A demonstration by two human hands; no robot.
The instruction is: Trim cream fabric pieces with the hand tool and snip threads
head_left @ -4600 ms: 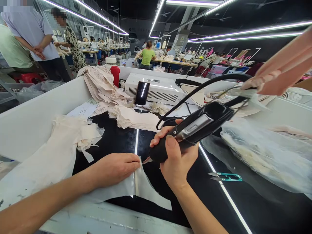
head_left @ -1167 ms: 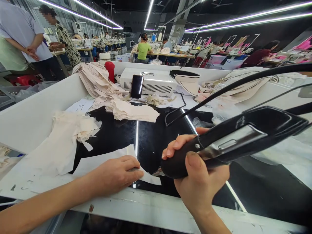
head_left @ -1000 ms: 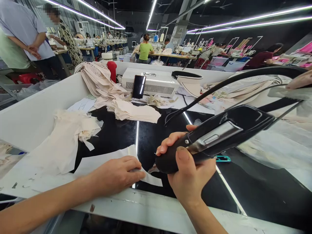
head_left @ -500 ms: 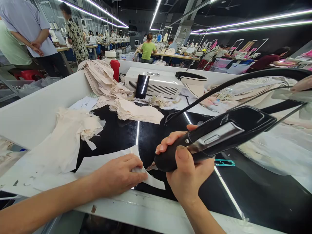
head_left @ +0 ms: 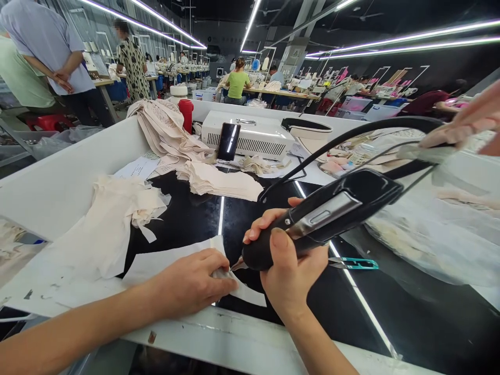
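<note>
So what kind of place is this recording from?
Most likely a garment factory floor: stacks of cut cream fabric on the work table, rows of sewing stations behind, and a corded cutting tool in hand.

A: How is the light where I work?

B: Bright. Long ceiling strips (head_left: 390,39) run overhead against a dark ceiling, and the glossy black worktop (head_left: 390,312) mirrors them as thin white lines.

A: Any glare on what I hold?

B: A pale sheen on the black tool (head_left: 324,213) in my right hand (head_left: 287,271). My left hand (head_left: 191,284) is evenly lit, with a soft shadow beneath.

A: And sharpness?

B: Crisp in the centre. The edges bow outward, and another person's hand (head_left: 464,122) at the right is smeared.
</note>
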